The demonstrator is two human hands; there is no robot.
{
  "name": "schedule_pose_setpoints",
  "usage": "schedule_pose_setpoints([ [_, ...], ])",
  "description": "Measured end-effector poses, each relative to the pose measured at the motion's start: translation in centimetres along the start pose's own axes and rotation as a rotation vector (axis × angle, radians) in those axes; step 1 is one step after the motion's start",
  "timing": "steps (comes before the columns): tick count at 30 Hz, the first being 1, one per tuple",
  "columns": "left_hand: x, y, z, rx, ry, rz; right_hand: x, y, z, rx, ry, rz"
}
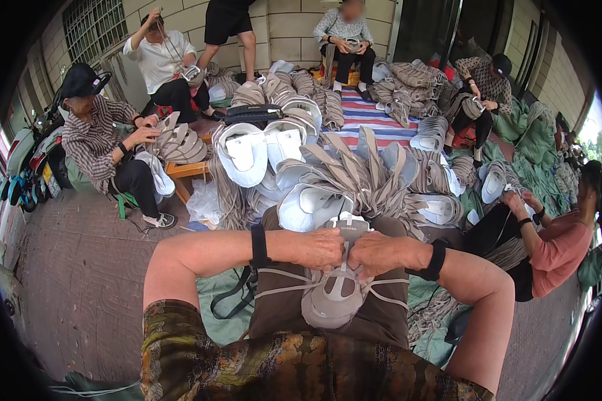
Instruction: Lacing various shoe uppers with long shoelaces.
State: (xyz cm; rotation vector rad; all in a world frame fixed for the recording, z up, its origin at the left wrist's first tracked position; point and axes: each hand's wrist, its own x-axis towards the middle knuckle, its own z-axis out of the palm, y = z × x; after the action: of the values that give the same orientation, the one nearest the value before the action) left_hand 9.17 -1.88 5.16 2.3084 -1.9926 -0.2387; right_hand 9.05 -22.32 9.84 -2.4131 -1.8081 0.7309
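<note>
A grey-brown shoe upper (330, 299) lies across my lap with its rounded toe toward me. Its pale tongue (352, 226) sticks up between my hands. My left hand (320, 248) is closed on the left side of the upper's opening, fingers curled in. On the opposite side, my right hand (381, 254) is likewise closed, its thumb pressed down by the eyelets. Loose ends of a light lace (281, 273) spread out to both sides over my dark trousers. My fingers hide most of the eyelet rows, so any lace pinched in them cannot be made out.
Just beyond my knees rises a big pile of shoe uppers (364, 177) with white linings. A black pouch (253, 113) lies on it. A bundle of laces (435, 317) is beside my right leg. Several co-workers sit around, one at a wooden stool (180, 170).
</note>
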Motion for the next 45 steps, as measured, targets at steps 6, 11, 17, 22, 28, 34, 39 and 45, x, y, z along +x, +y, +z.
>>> schedule_pose_setpoints([
  [6, -0.1, 0.2, 0.0, 0.001, 0.044, -0.008, -0.2, 0.5, 0.7, -0.028, 0.085, -0.065],
  [11, -0.2, 0.4, 0.3, -0.014, 0.060, -0.014, -0.1, 0.8, 1.4, -0.002, 0.105, -0.046],
  [17, -0.1, 0.8, 1.5, -0.012, 0.266, 0.017, -1.1, 1.0, 2.2, 0.023, 0.165, -0.069],
  [22, 0.5, 1.0, 1.2, 0.084, 0.084, -0.038, -0.4, 0.5, 1.7, 0.130, 0.020, 0.254],
  [28, 0.6, 1.4, 2.0, 0.095, 0.229, -0.022, 2.6, 0.6, 2.1, -0.101, -0.260, 0.453],
  [34, 0.2, 1.3, 3.2, 0.109, 0.373, 0.012, 5.4, 6.1, 6.9, -0.060, -0.392, 0.405],
  [39, 0.0, 1.5, 3.3, 0.116, 0.390, -0.020, 4.8, 6.1, 7.1, -0.112, -0.336, 0.286],
  [45, -0.3, 1.5, 3.3, 0.131, 0.418, -0.092, 3.1, 1.6, 3.8, 0.176, -0.082, 0.853],
])
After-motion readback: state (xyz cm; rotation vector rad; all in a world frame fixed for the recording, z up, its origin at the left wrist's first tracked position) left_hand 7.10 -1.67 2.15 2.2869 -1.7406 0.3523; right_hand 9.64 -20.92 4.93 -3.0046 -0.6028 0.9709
